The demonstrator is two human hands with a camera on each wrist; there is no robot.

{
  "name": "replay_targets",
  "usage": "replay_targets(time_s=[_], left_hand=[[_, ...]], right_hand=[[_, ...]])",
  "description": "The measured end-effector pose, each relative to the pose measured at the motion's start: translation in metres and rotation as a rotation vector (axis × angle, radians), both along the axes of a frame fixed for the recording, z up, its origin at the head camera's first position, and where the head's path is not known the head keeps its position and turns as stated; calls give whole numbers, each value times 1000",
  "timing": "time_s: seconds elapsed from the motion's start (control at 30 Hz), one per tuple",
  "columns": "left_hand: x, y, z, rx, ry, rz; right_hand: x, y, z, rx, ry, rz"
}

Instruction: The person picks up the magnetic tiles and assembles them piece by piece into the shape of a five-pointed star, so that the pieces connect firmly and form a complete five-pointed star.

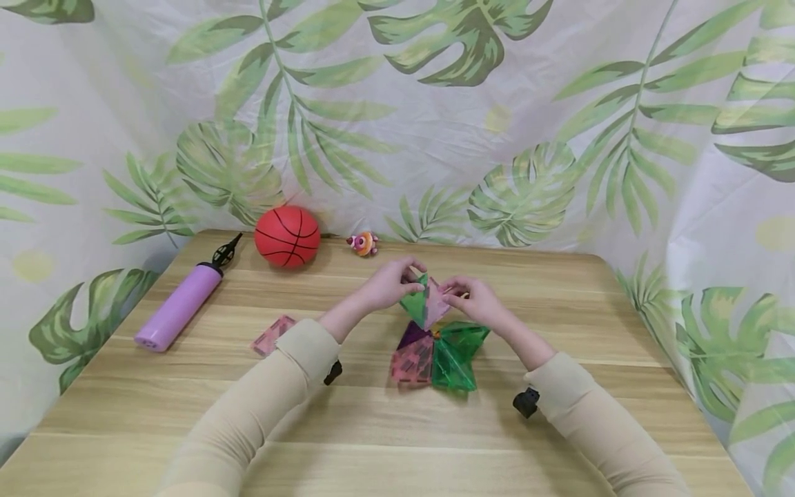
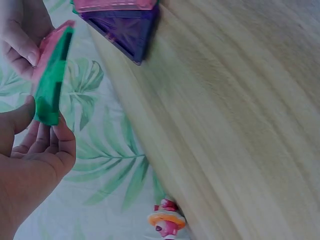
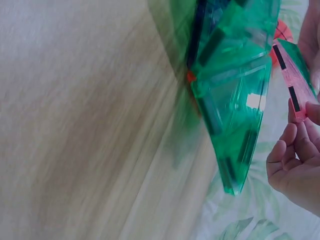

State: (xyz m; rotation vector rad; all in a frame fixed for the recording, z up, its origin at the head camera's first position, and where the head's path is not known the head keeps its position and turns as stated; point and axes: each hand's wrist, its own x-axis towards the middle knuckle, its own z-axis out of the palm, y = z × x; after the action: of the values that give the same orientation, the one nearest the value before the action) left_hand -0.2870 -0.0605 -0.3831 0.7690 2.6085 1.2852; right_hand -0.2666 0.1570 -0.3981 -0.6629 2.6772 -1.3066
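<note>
Above the middle of the table, my left hand (image 1: 395,283) pinches a translucent green magnetic tile (image 1: 413,302) between thumb and fingers. My right hand (image 1: 475,298) pinches a translucent pink magnetic tile (image 1: 437,307). The two tiles meet along an edge, forming a folded pair; black magnet strips line the pink tile's edge (image 3: 292,95) in the right wrist view. Just below stands a cluster of joined magnetic tiles: a pink part (image 1: 412,362), green parts (image 1: 456,362) and a purple tile (image 2: 125,32). A small orange piece (image 3: 191,76) shows at the cluster's middle.
On the wooden table (image 1: 385,449), another pink tile (image 1: 273,335) lies beside my left forearm. A purple hand pump (image 1: 180,307) lies at the left. Toward the back are a red toy basketball (image 1: 288,236) and a small figurine (image 1: 363,243), before a leaf-print cloth (image 1: 435,138).
</note>
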Motion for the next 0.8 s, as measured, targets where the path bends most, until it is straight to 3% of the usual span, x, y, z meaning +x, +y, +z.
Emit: replay_targets(time_s=[0.23, 0.47, 0.57, 0.7, 0.8], left_hand=[[-6, 0, -12, 20, -3, -1], [-15, 9, -27, -19, -76, 7], [-16, 12, -35, -47, -108, 2], [-15, 14, -41, -78, -135, 11], [-14, 15, -43, -113, -167, 18]], right_hand=[[-7, 13, -5, -105, -144, -44], [-21, 25, -22, -162, -277, 4], [-24, 30, -29, -172, -374, 34], [-29, 31, -36, -128, -453, 62], [-32, 28, -40, -44, -433, 63]])
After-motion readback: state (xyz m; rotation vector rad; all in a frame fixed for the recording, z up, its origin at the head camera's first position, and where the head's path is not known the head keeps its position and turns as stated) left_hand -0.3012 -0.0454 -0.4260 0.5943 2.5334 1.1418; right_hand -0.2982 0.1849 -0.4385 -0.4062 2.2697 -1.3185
